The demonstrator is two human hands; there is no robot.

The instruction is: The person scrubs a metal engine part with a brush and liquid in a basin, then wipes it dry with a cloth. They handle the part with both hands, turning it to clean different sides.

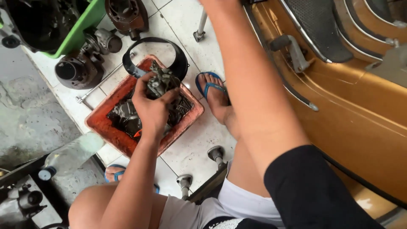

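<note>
Holding a greasy metal engine part [159, 82] over a red square tray [104, 125], the left hand [153, 108] has its fingers closed round the lower side of the part, thumb toward the right. The part is dark grey, knobbly, and sits above the middle of the tray, lifted off the black oily pieces [127, 116] lying in the tray's bottom. The tray rests on the white tiled floor [199, 144], a little left of the scene's centre.

The right arm [250, 85] runs up from the near right to the far edge of the view, and its hand is cut off by the top of the frame, so whether that grip is apart or together cannot be told.

Just beyond the tray lies a black curved band [169, 46]. Farther left stand a dark metal cylinder [78, 70] and a rusty brown one [127, 15], beside a green bin [82, 27]. A thin metal rod [91, 91] lies on the tiles at the tray's left. A foot in a blue sandal [212, 91] is planted just right of the tray. A gold-coloured scooter body [352, 110] fills the right side. A clear plastic bottle [70, 154] lies near left of the tray.
</note>
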